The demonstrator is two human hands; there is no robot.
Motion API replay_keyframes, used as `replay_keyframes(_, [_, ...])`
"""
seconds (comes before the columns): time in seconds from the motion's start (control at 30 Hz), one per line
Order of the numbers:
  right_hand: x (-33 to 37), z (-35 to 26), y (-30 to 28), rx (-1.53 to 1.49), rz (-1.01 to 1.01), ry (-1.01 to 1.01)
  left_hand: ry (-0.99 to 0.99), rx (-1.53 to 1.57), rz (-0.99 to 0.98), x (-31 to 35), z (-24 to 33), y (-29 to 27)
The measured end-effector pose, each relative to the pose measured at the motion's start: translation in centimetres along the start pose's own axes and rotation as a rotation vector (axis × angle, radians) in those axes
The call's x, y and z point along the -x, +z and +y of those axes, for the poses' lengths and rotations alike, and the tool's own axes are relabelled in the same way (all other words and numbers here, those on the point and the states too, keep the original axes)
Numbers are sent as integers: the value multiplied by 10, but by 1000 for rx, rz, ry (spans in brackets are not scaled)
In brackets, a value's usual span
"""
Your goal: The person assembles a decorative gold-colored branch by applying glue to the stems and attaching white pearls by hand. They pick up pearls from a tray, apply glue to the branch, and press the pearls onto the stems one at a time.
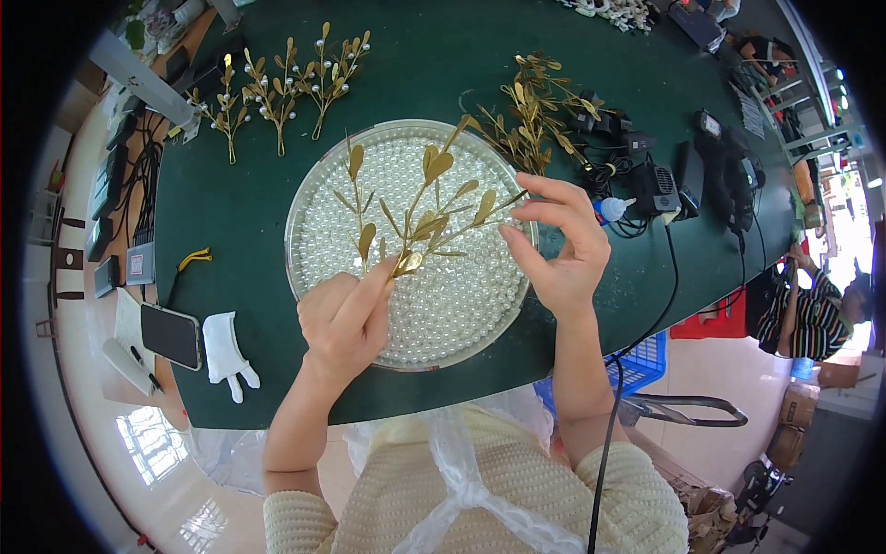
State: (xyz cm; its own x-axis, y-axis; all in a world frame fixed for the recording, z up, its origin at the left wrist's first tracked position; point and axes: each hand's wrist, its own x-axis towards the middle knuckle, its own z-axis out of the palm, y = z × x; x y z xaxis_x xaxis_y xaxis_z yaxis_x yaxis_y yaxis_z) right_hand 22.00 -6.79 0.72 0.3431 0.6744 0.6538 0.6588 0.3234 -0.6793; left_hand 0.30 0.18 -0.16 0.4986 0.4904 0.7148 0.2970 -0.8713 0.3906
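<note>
My left hand [346, 316] is closed around the stem base of a gold leaf branch [430, 222], which fans out above a round tray [293, 242] filled with loose white pearl beads [443, 319]. Flat gold leaves sit along its several thin twigs. On the right side, my right hand [565, 242] has its fingers apart beside the tip of the rightmost twig. That tip lies close to the index and middle fingers; whether they touch it I cannot tell.
Three gold branches with pearls [277, 97] lie at the far left of the green table [415, 74]. A pile of gold branches [535, 115] is behind the tray at right, near a small glue bottle [611, 210] and black devices [657, 189]. A phone [172, 335] and white glove [226, 349] lie left.
</note>
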Motion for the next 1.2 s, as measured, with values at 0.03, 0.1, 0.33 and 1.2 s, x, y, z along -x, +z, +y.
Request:
replay_keyframes(0.03, [0,0,0,0,2,1,1,-1,1,0,0,0])
replay_keyframes(0.1, [0,0,0,-5,5,5,5,-7,-3,0,0,0])
replay_keyframes(0.33, [1,1,0,-12,-40,-31,10,-20,-23,-1,-1,-3])
replay_keyframes(1.2, [3,-3,-10,-43,65,-183,-130,52,-49,6,0,0])
